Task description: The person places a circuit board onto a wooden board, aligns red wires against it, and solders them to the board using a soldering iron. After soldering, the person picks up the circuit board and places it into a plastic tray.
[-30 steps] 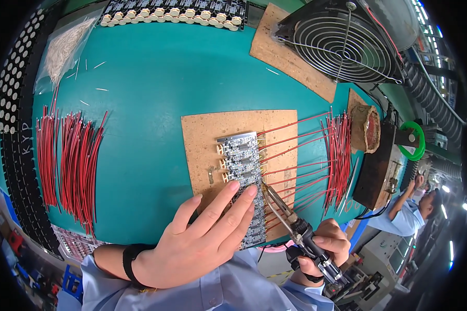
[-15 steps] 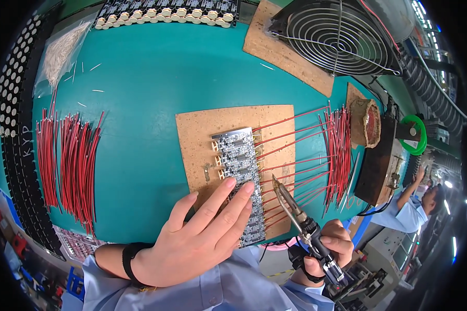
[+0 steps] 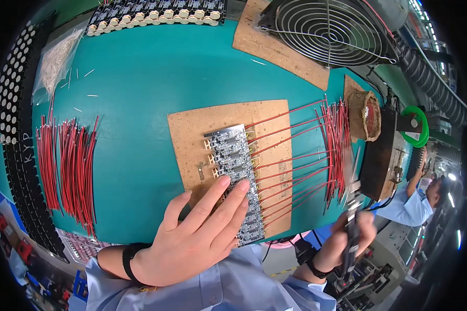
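Note:
My left hand (image 3: pixel 200 233) lies flat with fingers spread over a strip of joined circuit boards (image 3: pixel 232 155), its fingertips pressing on the lower half. The strip rests at a slant on a brown fibreboard (image 3: pixel 192 122). Several red wires (image 3: pixel 280 127) run from its right edge to a heap of red wires (image 3: pixel 337 145). In my right hand (image 3: pixel 355 238), held off to the right past the board's corner, is a soldering iron (image 3: pixel 352 228) with a dark handle. Motion smears the iron, and its tip points up toward the heap's lower end.
A caged fan (image 3: pixel 329 36) stands at the far right. Right of the wires are a round brown pot (image 3: pixel 365 116), a dark metal box (image 3: pixel 381 160) and a green ring (image 3: pixel 415 127). Red wire bundles (image 3: pixel 78 171) and a bag of thin white pieces (image 3: pixel 57 57) lie left. A person (image 3: pixel 417 199) works beyond.
My right hand has swung the soldering iron away from the boards, to the right and slightly up. My left hand stays on the strip. The whole view has shifted slightly.

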Motion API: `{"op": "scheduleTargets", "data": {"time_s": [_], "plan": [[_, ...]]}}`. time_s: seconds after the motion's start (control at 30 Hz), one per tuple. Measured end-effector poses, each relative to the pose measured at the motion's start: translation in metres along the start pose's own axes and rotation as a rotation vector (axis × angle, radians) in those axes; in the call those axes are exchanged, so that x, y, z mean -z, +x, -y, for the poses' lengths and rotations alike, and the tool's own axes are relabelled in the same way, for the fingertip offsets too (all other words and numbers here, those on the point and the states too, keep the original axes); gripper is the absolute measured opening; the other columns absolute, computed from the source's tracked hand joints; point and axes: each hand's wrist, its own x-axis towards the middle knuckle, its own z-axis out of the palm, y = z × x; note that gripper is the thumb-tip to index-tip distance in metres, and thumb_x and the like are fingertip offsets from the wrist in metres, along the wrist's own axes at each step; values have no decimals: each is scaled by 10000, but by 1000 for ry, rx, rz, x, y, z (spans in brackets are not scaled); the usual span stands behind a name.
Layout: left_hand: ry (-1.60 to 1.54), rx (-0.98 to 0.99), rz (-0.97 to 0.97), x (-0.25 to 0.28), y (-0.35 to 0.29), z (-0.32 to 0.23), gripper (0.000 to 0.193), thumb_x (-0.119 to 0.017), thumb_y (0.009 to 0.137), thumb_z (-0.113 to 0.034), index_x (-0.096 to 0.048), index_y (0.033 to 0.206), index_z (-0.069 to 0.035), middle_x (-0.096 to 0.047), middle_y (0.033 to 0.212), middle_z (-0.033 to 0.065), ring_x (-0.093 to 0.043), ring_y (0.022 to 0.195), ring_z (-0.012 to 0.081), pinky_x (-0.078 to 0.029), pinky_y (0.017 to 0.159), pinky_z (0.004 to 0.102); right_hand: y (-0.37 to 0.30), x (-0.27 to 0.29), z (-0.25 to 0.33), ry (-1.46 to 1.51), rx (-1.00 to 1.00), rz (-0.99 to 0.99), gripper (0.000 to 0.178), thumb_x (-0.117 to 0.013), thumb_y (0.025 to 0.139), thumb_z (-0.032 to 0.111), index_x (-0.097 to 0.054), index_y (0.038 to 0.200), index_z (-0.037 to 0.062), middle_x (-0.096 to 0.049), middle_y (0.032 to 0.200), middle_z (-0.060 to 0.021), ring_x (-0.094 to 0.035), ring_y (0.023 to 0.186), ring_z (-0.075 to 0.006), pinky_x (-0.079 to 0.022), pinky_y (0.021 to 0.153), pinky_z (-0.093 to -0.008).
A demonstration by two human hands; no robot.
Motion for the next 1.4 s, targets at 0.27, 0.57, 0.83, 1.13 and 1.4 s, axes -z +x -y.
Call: {"op": "scheduleTargets", "data": {"time_s": [0.27,0.57,0.83,1.13,1.4], "plan": [[16,17,-11,-1,0,-2,481,-630,714,-352,-606,1111,-83,-479,1346,51,-427,1256,212,-177,1016,465,32,-2,-2,-108,-426,-252,279,-587,825,124,-509,1069,13,-522,972,-93,-472,804,-142,-377,669,-255],[3,4,14,1,1,0,506,-639,710,-349,-604,1123,-59,-480,1348,67,-436,1254,236,-164,1011,483,12,1,15,230,111,402,376,-806,673,249,-596,904,39,-591,663,-59,-532,523,-146,-375,490,-261],[0,9,16,0,0,0,508,-644,707,-353,-604,1123,-64,-481,1347,63,-436,1254,231,-165,1006,485,12,-3,16,163,115,498,415,-839,625,279,-602,874,46,-579,588,-53,-548,478,-171,-360,444,-266],[-3,9,18,0,1,0,506,-645,709,-352,-603,1127,-69,-479,1349,61,-434,1255,231,-156,1011,487,5,-6,13,151,93,462,472,-832,585,362,-588,835,45,-532,566,-55,-464,463,-163,-302,474,-306],[-2,14,41,0,0,0,507,-639,720,-356,-598,1135,-68,-477,1351,63,-432,1257,231,-153,1013,488,5,-6,12,148,105,476,475,-836,591,359,-588,846,44,-540,570,-54,-477,468,-163,-305,473,-306]]}}
